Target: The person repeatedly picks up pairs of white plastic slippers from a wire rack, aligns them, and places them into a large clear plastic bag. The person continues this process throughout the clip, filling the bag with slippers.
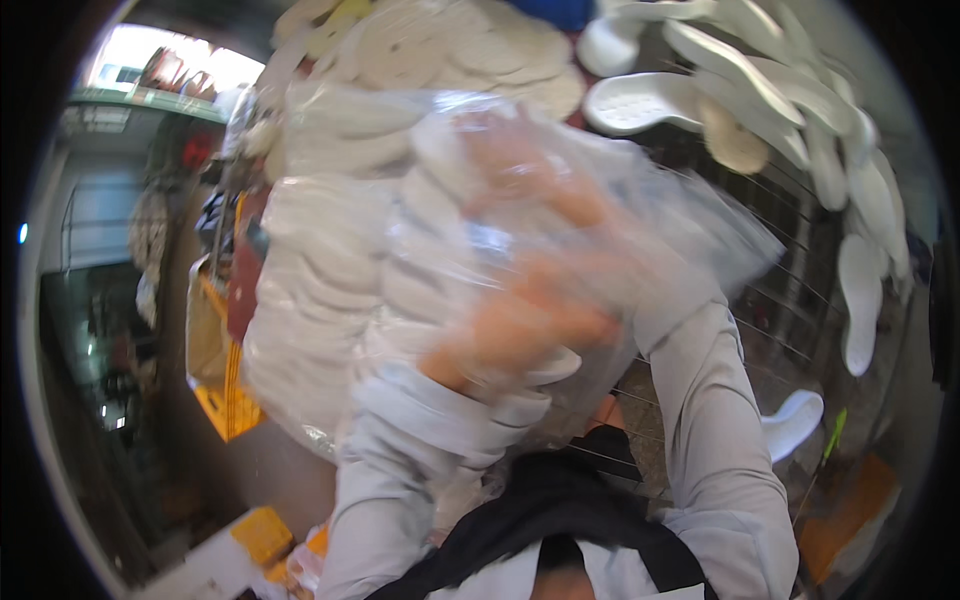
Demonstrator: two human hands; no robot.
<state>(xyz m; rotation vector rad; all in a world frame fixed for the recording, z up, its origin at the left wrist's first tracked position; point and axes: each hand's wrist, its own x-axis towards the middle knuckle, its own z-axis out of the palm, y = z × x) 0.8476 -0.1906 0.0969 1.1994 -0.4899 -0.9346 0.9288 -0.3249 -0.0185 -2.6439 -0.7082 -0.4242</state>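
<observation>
A large clear plastic bag (700, 225) stretches across the middle, over stacked cream-white shoe insoles (325, 255). Both of my hands are smeared by motion. My right hand (535, 170) reaches far forward and shows through the film, above the insole stacks. Nearer to me, my left hand (530, 320) lies low over the bag's near part, beside the right forearm. Film covers or crosses both hands, and the blur hides how the fingers are set. Just under my left hand, the edges of a few insoles (520, 405) show.
More cream insoles (450, 45) are heaped at the far side. White shoe soles (745, 85) lie on a wire rack (790, 300) to the right, and one sole (793, 425) sits nearer me. A yellow crate (228, 405) stands at the left.
</observation>
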